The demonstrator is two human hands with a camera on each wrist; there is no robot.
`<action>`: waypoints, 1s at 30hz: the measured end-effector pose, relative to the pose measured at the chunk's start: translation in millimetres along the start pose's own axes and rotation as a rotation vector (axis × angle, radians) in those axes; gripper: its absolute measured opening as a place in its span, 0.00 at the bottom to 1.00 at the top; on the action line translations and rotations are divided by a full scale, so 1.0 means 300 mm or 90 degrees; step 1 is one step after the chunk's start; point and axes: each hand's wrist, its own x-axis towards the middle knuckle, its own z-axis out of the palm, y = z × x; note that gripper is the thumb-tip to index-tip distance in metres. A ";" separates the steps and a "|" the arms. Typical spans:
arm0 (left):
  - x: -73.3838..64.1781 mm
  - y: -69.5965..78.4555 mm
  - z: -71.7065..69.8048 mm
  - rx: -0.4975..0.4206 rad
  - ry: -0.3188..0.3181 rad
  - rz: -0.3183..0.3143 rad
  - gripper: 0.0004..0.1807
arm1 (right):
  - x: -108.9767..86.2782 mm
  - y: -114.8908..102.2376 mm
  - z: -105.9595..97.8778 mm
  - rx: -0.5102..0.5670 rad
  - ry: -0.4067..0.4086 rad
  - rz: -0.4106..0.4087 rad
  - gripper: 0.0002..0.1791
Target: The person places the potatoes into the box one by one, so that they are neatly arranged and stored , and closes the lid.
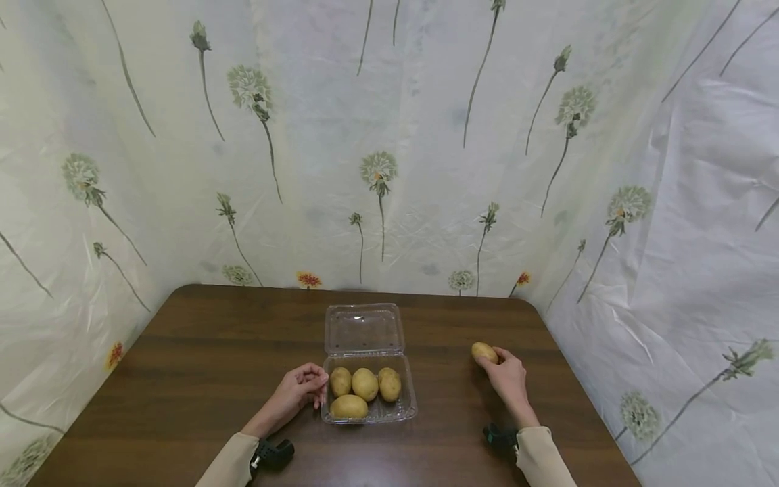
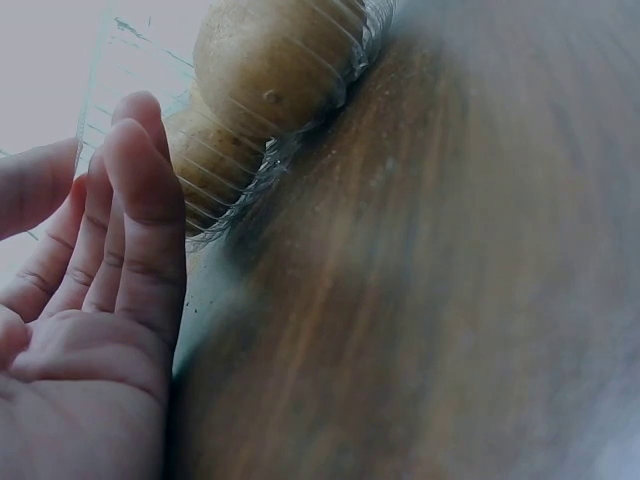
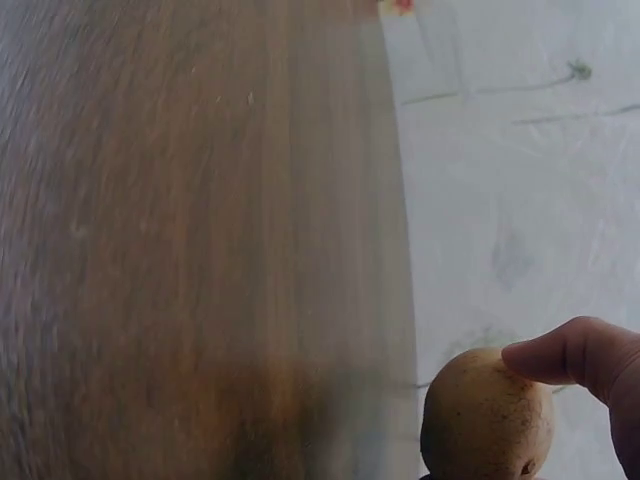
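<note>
A clear plastic clamshell container [image 1: 395, 414] lies on the table with its lid [image 1: 364, 330] folded back. Several potatoes [image 1: 365, 385] sit inside it, and two show through its wall in the left wrist view. At its left rim, my left hand [image 1: 298, 391] pinches the edge between thumb and bent fingers [image 2: 145, 180]. Off to the right, my right hand [image 1: 508, 376] grips a single potato [image 1: 483, 352] above the table. In the right wrist view the thumb presses on top of that potato [image 3: 485, 415]; the other fingers are mostly hidden.
The dark brown wooden table [image 1: 243, 345] has rounded far corners. A pale curtain [image 1: 426, 223] printed with dandelions surrounds its back and sides. Each wrist wears a black strap device, such as the left strap [image 1: 274, 454].
</note>
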 end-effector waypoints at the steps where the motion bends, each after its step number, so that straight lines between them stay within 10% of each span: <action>1: 0.000 0.000 0.000 -0.002 0.000 -0.001 0.05 | -0.002 -0.004 0.001 -0.001 -0.001 0.000 0.33; 30: 0.002 -0.003 -0.005 0.003 0.000 -0.005 0.05 | -0.117 -0.178 0.041 0.033 -0.050 -0.074 0.32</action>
